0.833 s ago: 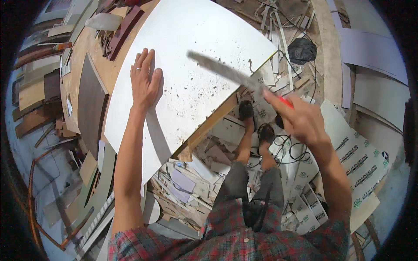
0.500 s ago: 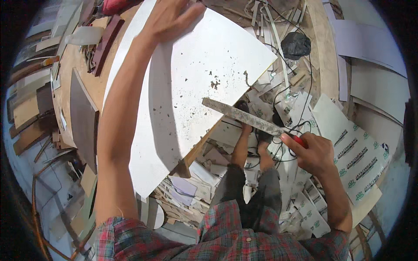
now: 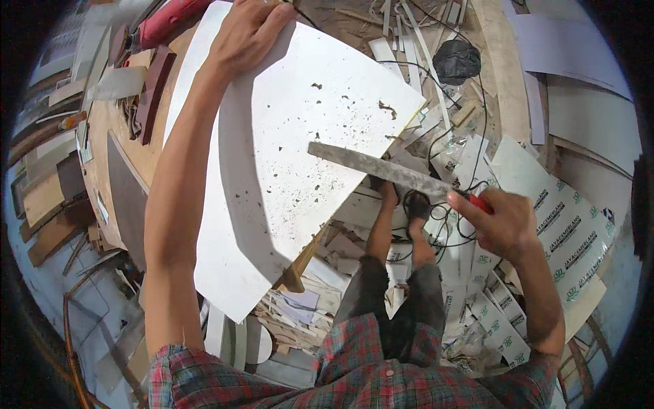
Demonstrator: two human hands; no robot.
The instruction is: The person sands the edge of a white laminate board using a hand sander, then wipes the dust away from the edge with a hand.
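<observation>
**Head view: one panel, one file, two hands**

One flat white panel (image 3: 272,157), smooth and speckled with chips, lies on the left-hand bench. One long grey metal file (image 3: 378,168) rests flat across its right edge. Right hand (image 3: 501,221) fully closed on the file's red handle. Left hand (image 3: 245,31) grips the panel's far edge.

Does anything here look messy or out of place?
Yes. The white board is speckled with dark chips and sticks out past the workbench edge. Offcuts and tangled cables litter the floor around the person's feet.
</observation>
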